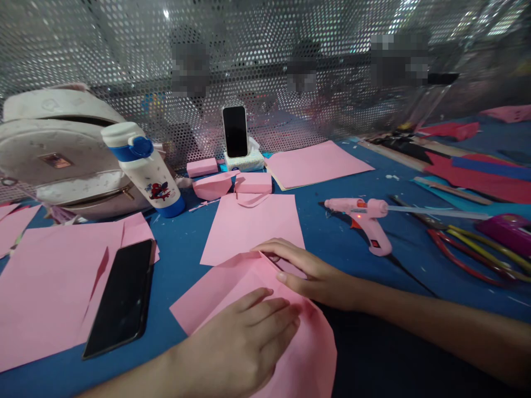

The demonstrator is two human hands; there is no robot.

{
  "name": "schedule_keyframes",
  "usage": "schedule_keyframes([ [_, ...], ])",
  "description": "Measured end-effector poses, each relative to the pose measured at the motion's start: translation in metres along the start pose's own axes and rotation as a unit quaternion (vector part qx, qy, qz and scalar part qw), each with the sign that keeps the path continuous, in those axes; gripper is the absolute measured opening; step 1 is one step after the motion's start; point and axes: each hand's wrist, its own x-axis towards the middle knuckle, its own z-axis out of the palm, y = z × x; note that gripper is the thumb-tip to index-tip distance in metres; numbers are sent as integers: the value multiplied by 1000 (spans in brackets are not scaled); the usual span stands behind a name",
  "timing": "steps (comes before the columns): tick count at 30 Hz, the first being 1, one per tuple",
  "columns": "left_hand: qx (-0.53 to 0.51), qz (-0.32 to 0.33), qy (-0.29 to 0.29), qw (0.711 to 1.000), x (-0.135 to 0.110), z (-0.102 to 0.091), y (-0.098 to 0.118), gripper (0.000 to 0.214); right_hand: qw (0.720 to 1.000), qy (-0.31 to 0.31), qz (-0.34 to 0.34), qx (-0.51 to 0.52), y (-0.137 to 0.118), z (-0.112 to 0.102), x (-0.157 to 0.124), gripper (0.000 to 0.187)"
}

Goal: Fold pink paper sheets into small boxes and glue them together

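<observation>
A folded sheet of pink paper (224, 290) lies in front of me, its lower part hanging towards my body. My left hand (257, 331) rests flat across it, fingers stretched out and pointing right. At the paper's upper fold, my right hand (307, 273) grips the raised edge between thumb and fingers. Part of the fold is hidden behind that hand. Just beyond lies a flat pink sheet (257, 224), which the folded paper overlaps. To the right is a pink hot glue gun (363, 213) with a lit red light and a glue stick in its back.
Left are a black phone (120, 298), pink sheets (37, 287), a bottle (145, 171) and a backpack (58, 155). Small pink paper boxes (253, 182) and an upright phone (235, 131) stand behind. Scissors (468, 254) lie right. A perforated metal panel (265, 66) closes the back.
</observation>
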Motion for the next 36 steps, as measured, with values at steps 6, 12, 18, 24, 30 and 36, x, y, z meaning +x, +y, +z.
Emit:
schedule_keyframes([
  [6, 10, 2, -13, 1000, 0, -2, 0, 49, 1000, 0, 0, 0, 1, 0, -1, 43],
  [12, 16, 3, -23, 1000, 0, -5, 0, 52, 1000, 0, 4, 2, 0, 0, 0, 43],
  [18, 21, 3, -38, 999, 0, -4, 0, 52, 1000, 2, 7, 4, -1, 0, 0, 42],
  [24, 11, -1, -31, 999, 1, -5, -1, 54, 1000, 2, 8, 0, -2, 0, 1, 43],
  [30, -14, -10, -43, 999, 1, -6, -1, 55, 1000, 5, 13, -4, -3, 0, 1, 42],
  [36, -18, -22, -65, 997, 1, -5, 0, 57, 1000, 7, 10, -1, -1, 1, 1, 43],
])
